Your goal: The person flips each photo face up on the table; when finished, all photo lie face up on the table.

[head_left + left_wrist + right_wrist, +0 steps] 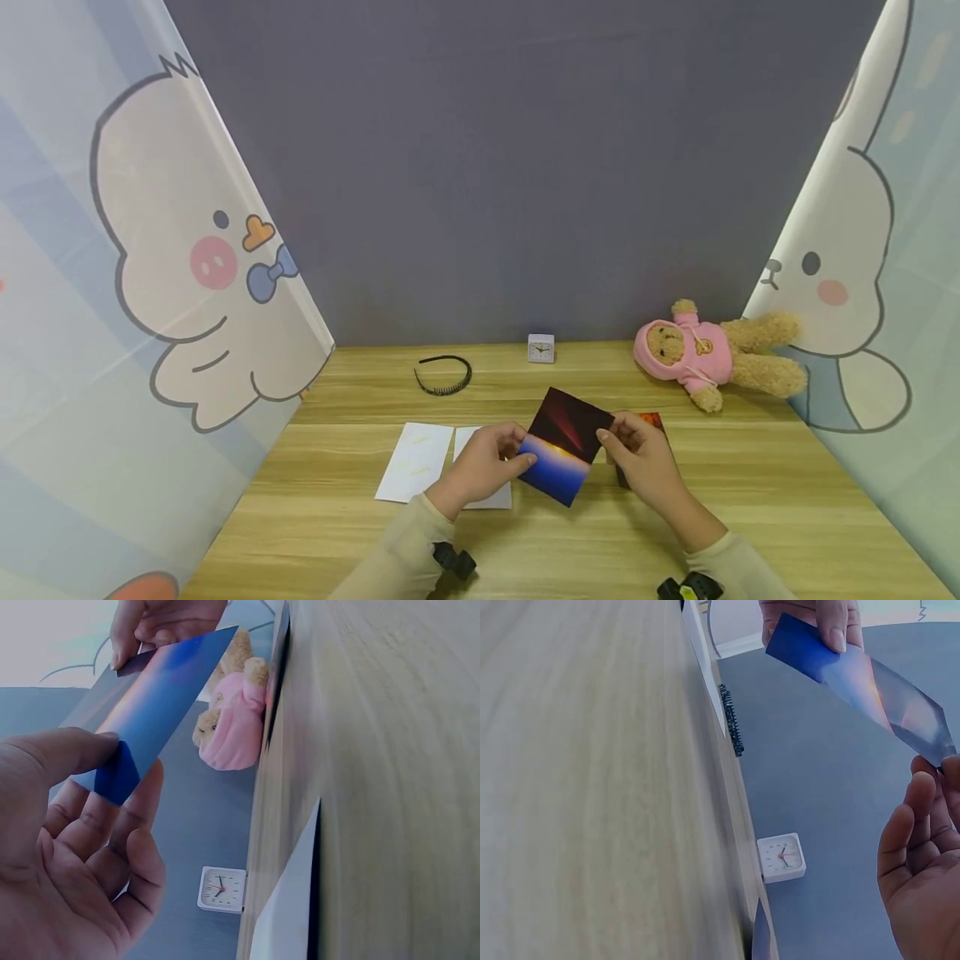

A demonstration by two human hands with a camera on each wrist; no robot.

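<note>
A glossy picture card (562,442), dark red on its upper part and blue below with a bright band between, is held tilted above the table. My left hand (486,460) pinches its left edge between thumb and fingers. At its upper right corner, my right hand (647,463) grips it with thumb and fingertips. The left wrist view shows the left thumb on top of the card (154,701). Beneath the right hand lies another dark card (651,419) with red-orange at its top, partly hidden. A white card (487,500) is partly covered by my left hand.
Left of it lies a second white card (415,462). Farther back on the wooden table (300,508) are a black toothed headband (446,388), a small white clock (541,348) and a teddy bear in a pink hoodie (708,352). A grey wall (510,183) stands behind.
</note>
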